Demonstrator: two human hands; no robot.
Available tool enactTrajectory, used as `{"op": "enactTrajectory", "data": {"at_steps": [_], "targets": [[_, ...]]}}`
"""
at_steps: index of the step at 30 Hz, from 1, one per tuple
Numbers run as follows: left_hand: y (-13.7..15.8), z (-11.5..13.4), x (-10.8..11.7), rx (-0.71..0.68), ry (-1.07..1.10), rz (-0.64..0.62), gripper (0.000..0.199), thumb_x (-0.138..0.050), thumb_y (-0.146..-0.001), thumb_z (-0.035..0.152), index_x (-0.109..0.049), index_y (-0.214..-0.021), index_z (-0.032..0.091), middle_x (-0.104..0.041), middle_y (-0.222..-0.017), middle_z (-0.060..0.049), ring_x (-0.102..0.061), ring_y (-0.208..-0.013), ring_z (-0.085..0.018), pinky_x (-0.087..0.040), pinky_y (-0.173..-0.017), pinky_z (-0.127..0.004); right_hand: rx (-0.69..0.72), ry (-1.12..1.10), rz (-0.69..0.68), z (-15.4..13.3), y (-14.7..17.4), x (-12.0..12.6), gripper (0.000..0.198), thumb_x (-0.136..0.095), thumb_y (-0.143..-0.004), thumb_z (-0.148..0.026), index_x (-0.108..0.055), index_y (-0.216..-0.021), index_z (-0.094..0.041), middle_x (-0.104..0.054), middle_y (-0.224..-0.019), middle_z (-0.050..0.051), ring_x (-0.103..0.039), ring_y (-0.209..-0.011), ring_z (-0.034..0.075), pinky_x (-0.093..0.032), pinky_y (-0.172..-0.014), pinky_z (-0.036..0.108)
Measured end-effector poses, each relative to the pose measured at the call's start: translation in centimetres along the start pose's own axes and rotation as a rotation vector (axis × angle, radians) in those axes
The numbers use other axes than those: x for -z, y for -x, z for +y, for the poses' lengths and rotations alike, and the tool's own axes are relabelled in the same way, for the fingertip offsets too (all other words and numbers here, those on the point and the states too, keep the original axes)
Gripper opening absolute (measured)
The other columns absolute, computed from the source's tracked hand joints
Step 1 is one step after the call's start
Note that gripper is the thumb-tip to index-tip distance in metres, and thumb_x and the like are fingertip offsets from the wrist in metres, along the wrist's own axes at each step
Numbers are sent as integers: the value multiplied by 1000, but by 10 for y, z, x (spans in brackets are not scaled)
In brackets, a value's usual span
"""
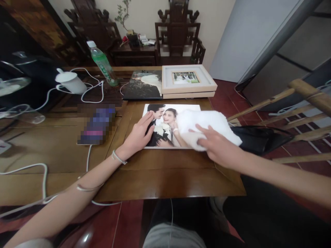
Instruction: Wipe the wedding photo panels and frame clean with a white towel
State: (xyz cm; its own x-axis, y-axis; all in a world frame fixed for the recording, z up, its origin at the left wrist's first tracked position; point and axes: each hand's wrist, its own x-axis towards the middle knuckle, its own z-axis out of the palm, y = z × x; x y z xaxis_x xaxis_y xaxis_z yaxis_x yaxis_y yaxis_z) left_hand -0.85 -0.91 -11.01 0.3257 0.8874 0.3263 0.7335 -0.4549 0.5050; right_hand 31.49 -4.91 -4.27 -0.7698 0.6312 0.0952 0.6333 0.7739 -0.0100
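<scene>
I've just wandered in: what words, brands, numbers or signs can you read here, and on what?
Nothing reads clearly enough to quote.
Green bottle: pale characters on its label, too blurred to read.
Phone: pixelated, unreadable.
Wedding photo panel: no lettering visible on the uncovered part.

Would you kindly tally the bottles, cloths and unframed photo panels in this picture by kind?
Bottles: 1, the green bottle
Cloths: 1, the white cloth under the right hand
Unframed photo panels: 2, the couple portrait and the dark panel
Total: 4
</scene>
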Motion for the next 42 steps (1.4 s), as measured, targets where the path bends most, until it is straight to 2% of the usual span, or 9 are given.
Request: {"op": "enactTrajectory", "data": {"at_steps": [6,11,14,17,22,29,34,38,42], "targets": [[0,-1,0,18,1,-7,55,-42,-103,36,-47,-153,14,-40,-164,-16,-35,-154,-30,-31,-126,-55,138,-104,-10,-33,27,-3,44,-49,-66,5,-72,-90,-23,-61,-149,11,-48,-144,40,-48,-109,70],[0,-1,1,16,-3,-25,57,-41,-103,38,-48,-152,10,-40,-163,-19,-34,-154,-31,-31,-126,-54,23,-77,-63,9,-12,6,38,-49,-66,5,-70,-89,-19,-65,-140,20,-56,-137,36,-49,-109,55],[-1,-1,2,24,5,-33,55,-41,-103,37,-48,-153,14,-40,-164,-16,-35,-154,-31,-32,-125,-56,-33,-78,-127,43,-44,11,36,-47,-66,4,-65,-87,-19,-74,-109,15,-69,-108,31,-54,-88,41],[-1,0,2,19,8,-27,54,-42,-103,37,-49,-152,15,-41,-163,-16,-36,-154,-31,-31,-125,-57,-80,-63,-140,72,-73,15,31,-46,-66,0,-59,-85,-21,-67,-80,8,-65,-82,26,-45,-72,33],[-1,0,2,14,24,-23,55,-43,-103,38,-48,-152,14,-41,-163,-17,-35,-154,-32,-31,-125,-56,-128,-76,-118,94,-101,18,28,-46,-65,-2,-54,-81,-22,-62,-73,5,-59,-77,25,-36,-68,31],[-1,-3,-2,7,42,18,53,-45,-102,35,-50,-151,16,-44,-162,-15,-37,-153,-29,-32,-126,-55,-137,-33,-79,46,-52,9,38,-47,-68,3,-64,-95,-17,-73,-108,16,-69,-103,30,-51,-87,41],[-3,-3,0,4,41,58,48,-45,-102,36,-57,-145,16,-49,-158,-14,-43,-149,-29,-33,-126,-53,122,-55,23,-9,15,3,50,-50,-64,4,-69,-99,-25,-61,-148,11,-50,-143,32,-50,-109,52],[-7,-4,1,11,54,80,45,-47,-101,35,-61,-141,17,-53,-155,-12,-47,-147,-29,-35,-125,-54,200,-56,49,-27,32,5,55,-49,-58,6,-70,-95,-29,-62,-148,2,-49,-145,27,-51,-111,47],[-10,-5,1,9,55,94,45,-48,-102,35,-63,-140,16,-55,-154,-12,-48,-146,-29,-35,-125,-54,189,-63,28,-14,16,9,45,-50,-61,6,-70,-86,-26,-70,-136,7,-58,-136,29,-55,-104,47]]}}
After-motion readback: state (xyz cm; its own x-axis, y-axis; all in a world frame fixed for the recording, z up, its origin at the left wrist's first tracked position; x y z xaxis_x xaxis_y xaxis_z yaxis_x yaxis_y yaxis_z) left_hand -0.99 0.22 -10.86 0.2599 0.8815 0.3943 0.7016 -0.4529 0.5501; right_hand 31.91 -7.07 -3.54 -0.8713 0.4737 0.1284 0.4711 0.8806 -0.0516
